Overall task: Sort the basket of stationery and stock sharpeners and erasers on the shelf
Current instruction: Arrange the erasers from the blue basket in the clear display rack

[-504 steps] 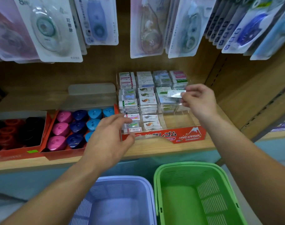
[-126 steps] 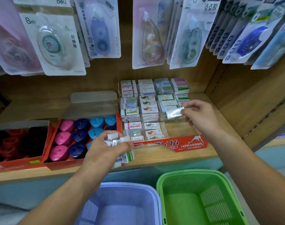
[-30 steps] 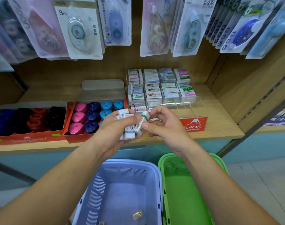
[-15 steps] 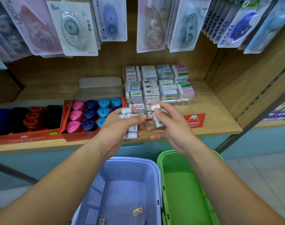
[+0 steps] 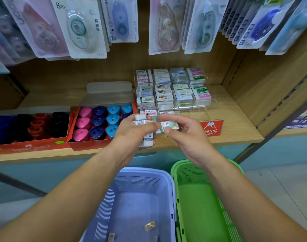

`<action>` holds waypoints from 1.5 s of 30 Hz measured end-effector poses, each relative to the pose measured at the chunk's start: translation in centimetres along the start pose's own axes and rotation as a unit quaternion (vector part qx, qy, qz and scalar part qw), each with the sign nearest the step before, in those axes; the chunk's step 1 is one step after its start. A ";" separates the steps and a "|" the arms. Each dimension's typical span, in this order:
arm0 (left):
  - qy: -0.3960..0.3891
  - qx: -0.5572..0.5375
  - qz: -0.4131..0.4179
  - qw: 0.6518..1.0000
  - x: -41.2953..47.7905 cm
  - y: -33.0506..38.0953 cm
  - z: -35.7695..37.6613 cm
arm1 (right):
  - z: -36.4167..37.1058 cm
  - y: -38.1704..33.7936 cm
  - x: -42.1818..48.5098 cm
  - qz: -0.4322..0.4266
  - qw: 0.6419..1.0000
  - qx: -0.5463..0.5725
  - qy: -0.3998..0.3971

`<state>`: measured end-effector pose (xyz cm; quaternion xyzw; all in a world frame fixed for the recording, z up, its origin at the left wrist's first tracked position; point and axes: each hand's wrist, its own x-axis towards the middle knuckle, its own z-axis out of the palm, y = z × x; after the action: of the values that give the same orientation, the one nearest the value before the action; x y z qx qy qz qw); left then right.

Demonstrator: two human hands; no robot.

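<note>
Your left hand (image 5: 133,135) clutches small white wrapped erasers (image 5: 142,120) as ready supply. Your right hand (image 5: 186,137) pinches one green-labelled eraser (image 5: 169,125) over the front edge of the wooden shelf (image 5: 236,126), probably to slot it in

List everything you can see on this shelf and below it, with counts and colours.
Correction tape packs: many, pastel and blue, hanging above the shelf.
Eraser display: one, clear with red label, shelf right, holding stacked erasers.
Left box: one, red, shelf left, holding dark sharpeners.
Middle box: one, red, holding triangular sharpeners in pink, navy, light blue.
Purple basket: one, below the shelf, small scraps inside.
Green basket: one, right of the purple one.
Left hand: grips a bunch of white erasers.
Right hand: pinches a single eraser.
</note>
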<state>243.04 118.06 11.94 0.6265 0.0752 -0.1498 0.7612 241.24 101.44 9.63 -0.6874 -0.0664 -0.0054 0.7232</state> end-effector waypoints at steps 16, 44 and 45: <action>0.029 0.089 0.019 0.995 1.1 -1.1 0.5 | -3.6 1.2 -0.6 0.130 0.990 0.033 0.042; 0.095 0.036 -0.022 0.995 1.5 0.3 -5.9 | -1.3 1.2 8.3 0.009 0.931 -0.364 0.000; 0.095 0.029 -0.022 0.995 1.5 0.4 -6.0 | -1.2 1.2 8.3 0.009 0.921 -0.389 -0.011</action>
<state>245.00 123.76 10.63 0.6579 0.1567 -0.1086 0.7286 249.70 101.00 9.22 -0.9154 -0.0611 -0.0169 0.3976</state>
